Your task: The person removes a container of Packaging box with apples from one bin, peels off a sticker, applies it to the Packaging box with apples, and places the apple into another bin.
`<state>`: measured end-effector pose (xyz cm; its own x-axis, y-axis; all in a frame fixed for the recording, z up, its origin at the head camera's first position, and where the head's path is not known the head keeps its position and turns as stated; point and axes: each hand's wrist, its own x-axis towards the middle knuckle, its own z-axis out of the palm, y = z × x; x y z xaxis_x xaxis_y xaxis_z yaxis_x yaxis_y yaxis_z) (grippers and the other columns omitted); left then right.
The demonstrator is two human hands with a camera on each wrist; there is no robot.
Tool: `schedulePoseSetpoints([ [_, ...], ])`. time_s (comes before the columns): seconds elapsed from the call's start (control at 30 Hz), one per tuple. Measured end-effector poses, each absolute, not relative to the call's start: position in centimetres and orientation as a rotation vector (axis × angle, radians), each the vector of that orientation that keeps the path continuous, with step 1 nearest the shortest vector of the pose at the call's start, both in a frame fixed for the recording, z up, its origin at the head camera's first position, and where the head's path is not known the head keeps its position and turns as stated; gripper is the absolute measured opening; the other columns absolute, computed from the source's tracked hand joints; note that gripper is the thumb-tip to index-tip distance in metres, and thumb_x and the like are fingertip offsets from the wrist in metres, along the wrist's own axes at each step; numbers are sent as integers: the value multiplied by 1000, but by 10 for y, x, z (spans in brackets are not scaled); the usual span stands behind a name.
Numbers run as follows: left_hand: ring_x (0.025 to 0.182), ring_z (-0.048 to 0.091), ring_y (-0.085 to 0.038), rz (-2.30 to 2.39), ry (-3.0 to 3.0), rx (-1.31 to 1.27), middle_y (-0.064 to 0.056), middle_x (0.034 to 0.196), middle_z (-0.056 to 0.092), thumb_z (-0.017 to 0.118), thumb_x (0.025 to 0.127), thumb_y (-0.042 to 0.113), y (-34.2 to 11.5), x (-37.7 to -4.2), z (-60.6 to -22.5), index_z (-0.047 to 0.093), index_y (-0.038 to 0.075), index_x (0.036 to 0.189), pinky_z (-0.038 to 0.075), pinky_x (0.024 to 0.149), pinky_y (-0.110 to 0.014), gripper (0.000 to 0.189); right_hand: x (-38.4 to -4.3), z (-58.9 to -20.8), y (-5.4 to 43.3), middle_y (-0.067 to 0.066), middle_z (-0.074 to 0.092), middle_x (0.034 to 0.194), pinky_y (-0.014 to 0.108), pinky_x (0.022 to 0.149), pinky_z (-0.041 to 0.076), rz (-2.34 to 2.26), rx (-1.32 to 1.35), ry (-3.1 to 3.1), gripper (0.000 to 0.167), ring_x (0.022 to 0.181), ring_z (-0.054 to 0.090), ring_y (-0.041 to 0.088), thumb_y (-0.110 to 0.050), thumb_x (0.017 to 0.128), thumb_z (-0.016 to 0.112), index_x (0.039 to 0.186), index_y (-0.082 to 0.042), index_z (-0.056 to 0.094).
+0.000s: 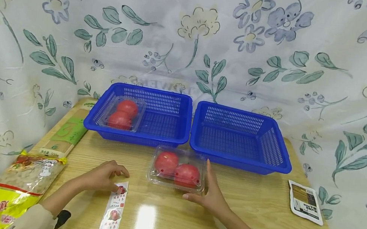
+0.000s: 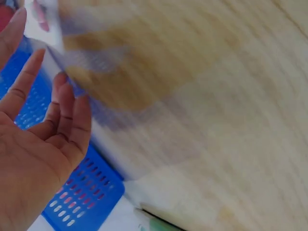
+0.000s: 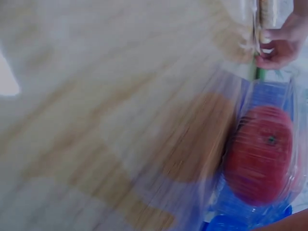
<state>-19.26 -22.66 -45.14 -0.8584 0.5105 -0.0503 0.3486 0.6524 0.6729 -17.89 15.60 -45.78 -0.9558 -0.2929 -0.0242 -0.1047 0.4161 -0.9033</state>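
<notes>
A clear plastic clamshell box (image 1: 177,170) with two round red fruits stands on the table in front of the baskets. My right hand (image 1: 213,197) is at its right end, index finger straight along the side and thumb out by the near corner. In the right wrist view a fruit (image 3: 260,156) shows through the plastic. My left hand (image 1: 106,176), fingers loosely bent, rests its thumb on the top of a white label strip (image 1: 112,212) printed with red fruit. In the left wrist view the left hand (image 2: 43,139) shows spread fingers close to the strip (image 2: 43,21).
Behind stand two blue baskets; the left one (image 1: 163,139) holds another fruit box (image 1: 139,115), the right one (image 1: 239,162) is at its side. Yellow food bag (image 1: 15,189) and noodle pack (image 1: 67,135) lie left, a small white pouch (image 1: 305,204) right. Floral cloth (image 1: 190,55) hangs behind.
</notes>
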Motion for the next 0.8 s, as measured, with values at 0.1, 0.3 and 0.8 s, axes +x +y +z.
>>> schedulePoseSetpoints([
  [0.1, 88, 48, -18, 991, 2651, 706, -5, 96, 57, 90, 68, 27, -227, -192, -456, 69, 15, 102, 38, 72, -27, 42, -174, -457, 157, 12, -4, 167, 73, 111, 12, -1581, -354, 2499, 130, 151, -4, 43, -28, 72, 90, 161, -22, -5],
  [0.3, 85, 42, -14, 962, 2727, 746, 2, 87, 53, 92, 63, 26, -225, -191, -462, 65, 20, 85, 34, 73, -28, 36, -168, -458, 159, 13, 1, 167, 72, 111, 19, -1585, -366, 2542, 126, 151, 3, 44, -30, 73, 89, 161, -20, -2],
  [0.8, 67, 54, -1, 1262, 2342, 683, 8, 72, 61, 80, 82, 17, -234, -202, -447, 68, 5, 80, 44, 59, -19, 17, -158, -438, 150, 13, 13, 166, 76, 107, 20, -1674, -327, 2719, 103, 150, 12, 44, -30, 80, 83, 159, -32, 18],
])
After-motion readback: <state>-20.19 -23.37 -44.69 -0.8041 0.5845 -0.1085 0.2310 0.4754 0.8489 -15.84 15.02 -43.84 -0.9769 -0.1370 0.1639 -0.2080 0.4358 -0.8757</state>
